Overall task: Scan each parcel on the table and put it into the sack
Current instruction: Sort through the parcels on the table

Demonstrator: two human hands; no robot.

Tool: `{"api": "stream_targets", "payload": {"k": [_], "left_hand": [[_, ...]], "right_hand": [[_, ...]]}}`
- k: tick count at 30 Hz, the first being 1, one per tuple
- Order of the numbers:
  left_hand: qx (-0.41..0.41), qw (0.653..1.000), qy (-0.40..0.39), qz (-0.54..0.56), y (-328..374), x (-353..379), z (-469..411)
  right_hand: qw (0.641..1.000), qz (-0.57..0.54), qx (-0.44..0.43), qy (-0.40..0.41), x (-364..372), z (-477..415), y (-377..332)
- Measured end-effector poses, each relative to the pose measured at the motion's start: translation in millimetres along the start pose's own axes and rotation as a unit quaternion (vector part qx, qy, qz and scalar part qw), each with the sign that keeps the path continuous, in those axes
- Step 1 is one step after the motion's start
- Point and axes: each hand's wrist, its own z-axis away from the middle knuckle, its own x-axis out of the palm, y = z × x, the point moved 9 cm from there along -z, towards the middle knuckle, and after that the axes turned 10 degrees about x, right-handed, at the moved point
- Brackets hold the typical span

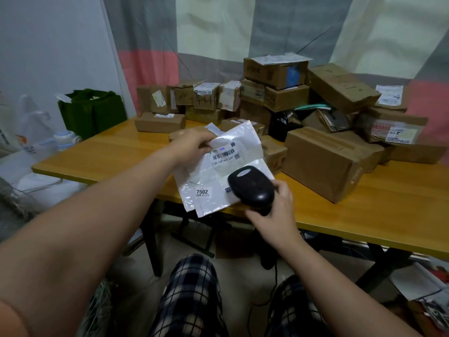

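Head view, left hand [192,144]: raised over the near part of the tabletop [116,147]. Its fingers and thumb pinch the upper left corner of the white mailer [213,176], which hangs tilted in the air with its label side toward the camera.
Right hand [274,210]: curled round the handle of the black scanner [251,187]. The scanner's head lies in front of the mailer's lower right part.
Task's thing: the white mailer is off the tabletop, between the two hands. Its barcode label [223,155] sits uncovered just above the scanner head, and a sticker [202,192] reading 7502 lies near its lower edge.
Remaining parcels: a heap of cardboard boxes [323,161] covers the far and right part of the tabletop, several stacked or leaning.
Sack: not identifiable with certainty. A green bag [92,110] and pale plastic bags [31,132] stand to the left.
Step in hand (judged): scanning; bagging is not yet done.
Risk, misread: the scanner head is close to the film and below the main barcode, so it may miss the code or take the small 7502 code instead.
Risk, glare: the film is glossy and creased, and a fold or reflection across the bars could spoil the read.
Risk, drop: a single-corner pinch on slick film may slip when the mailer is swung toward the sack.
Risk, snag: the scanner's cord [275,271] hangs beneath the tabletop edge near the knees and could catch.
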Motion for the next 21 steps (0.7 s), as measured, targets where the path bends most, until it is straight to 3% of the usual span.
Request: {"api": "stream_targets", "payload": {"k": [3,7,10,12,15,17,21], "left_hand": [[0.005,0.998,0.034,-0.057,8.4,6.2,-0.4],[-0.12,0.992,0.014,-0.036,-12.9,17.8,12.2],[-0.211,0.972,0.093,-0.055,-19.0,4.6,47.8],[-0.259,0.955,0.142,0.035,-16.7,5.0,78.0],[-0.302,0.935,0.096,0.16,-9.5,36.3,106.2],[-0.328,0.915,0.106,0.211,-14.1,51.0,115.6],[-0.314,0.892,0.172,0.277,-23.4,58.5,105.6]], "right_hand": [[0.995,0.082,-0.027,-0.058,16.2,-1.8,-0.7],[0.99,0.093,0.027,-0.102,30.8,-14.5,17.3],[0.988,0.106,0.06,-0.09,34.4,-20.0,26.2],[0.99,0.095,0.073,-0.073,34.8,-21.6,26.9],[0.989,0.097,0.101,-0.048,37.9,-24.3,31.4],[0.988,0.099,0.112,-0.035,39.0,-26.4,29.3],[0.99,0.009,0.134,-0.037,39.1,-31.5,23.2]]}}
